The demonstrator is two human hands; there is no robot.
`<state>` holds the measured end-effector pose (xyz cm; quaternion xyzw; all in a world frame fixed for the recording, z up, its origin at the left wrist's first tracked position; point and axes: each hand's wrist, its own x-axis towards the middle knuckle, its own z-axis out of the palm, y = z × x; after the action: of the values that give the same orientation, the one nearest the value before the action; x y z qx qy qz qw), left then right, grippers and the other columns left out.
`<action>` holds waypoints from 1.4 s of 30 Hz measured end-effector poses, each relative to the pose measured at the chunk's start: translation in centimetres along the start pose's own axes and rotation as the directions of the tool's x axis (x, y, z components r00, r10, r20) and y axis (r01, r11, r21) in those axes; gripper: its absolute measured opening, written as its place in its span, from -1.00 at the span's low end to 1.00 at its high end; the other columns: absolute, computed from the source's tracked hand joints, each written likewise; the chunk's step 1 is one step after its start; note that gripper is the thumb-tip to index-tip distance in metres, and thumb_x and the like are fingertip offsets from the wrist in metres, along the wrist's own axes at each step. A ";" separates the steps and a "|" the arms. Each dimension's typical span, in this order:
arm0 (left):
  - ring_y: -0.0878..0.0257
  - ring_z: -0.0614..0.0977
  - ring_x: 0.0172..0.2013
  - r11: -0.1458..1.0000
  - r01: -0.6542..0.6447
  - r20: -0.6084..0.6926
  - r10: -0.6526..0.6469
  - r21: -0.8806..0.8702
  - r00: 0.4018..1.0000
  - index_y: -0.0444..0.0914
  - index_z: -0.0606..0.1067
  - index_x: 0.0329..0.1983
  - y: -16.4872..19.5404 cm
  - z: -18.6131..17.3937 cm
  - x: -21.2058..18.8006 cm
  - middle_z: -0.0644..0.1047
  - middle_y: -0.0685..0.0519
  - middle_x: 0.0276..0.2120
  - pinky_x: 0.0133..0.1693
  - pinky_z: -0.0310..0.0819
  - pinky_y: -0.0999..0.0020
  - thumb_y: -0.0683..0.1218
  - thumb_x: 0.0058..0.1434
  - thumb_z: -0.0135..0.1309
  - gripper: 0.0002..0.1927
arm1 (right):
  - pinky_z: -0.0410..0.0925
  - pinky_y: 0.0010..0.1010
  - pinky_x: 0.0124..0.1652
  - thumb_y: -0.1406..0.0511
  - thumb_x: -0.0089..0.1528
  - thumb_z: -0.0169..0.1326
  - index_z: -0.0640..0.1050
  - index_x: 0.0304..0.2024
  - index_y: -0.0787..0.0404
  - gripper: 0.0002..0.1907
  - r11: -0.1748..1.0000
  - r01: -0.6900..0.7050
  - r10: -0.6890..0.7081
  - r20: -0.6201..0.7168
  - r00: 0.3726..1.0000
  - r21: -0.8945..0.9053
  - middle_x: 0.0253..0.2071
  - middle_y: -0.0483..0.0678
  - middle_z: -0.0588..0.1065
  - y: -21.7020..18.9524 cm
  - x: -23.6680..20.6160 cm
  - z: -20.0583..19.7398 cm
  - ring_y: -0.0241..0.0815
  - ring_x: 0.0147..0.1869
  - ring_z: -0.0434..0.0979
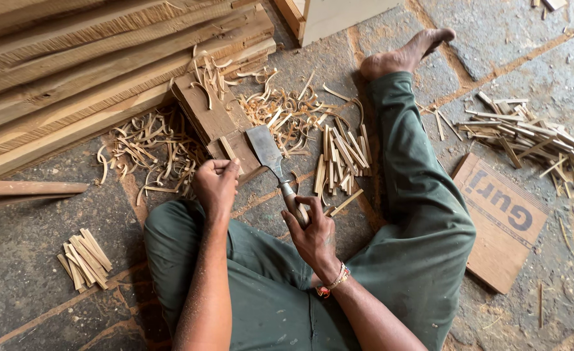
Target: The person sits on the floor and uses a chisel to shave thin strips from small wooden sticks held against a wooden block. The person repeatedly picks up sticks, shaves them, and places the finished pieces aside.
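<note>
near the frame's centre, the left hand (216,185) pinches a thin wooden stick (227,151) upright on the wooden block (214,120), steadying it for the blade. the right hand (313,237) is wrapped tight round the handle of a broad chisel (265,151), its blade lying beside the stick. cut sticks (342,159) pile just right; curled shavings (150,153) spread left over the stone floor (26,273).

We see one flat piece of brown cardboard (503,221) lying on the stone floor beside our right knee. It is a rectangle, tilted, with big dark letters printed on it.
</note>
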<state>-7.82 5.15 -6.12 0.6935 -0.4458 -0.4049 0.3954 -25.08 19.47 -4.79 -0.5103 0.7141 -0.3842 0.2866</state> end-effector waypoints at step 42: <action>0.10 0.46 -0.58 0.404 -0.884 0.310 0.893 -0.235 0.326 -0.21 0.39 -0.69 -0.3 -1.2 -4.0 0.37 0.02 -0.70 -0.31 0.41 0.15 0.26 0.39 0.07 -0.37 | 0.36 -0.48 -0.61 0.35 0.18 0.25 0.66 0.00 0.14 -0.69 0.980 0.022 -0.020 0.013 1.000 -0.198 -0.40 0.02 0.64 -9.8 -7.5 -0.9 -0.34 -0.65 0.56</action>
<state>-7.75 9.24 -5.12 0.2368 -0.8151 -0.2563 0.4625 -18.48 25.06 4.05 -0.5459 0.7418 -0.3112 0.2342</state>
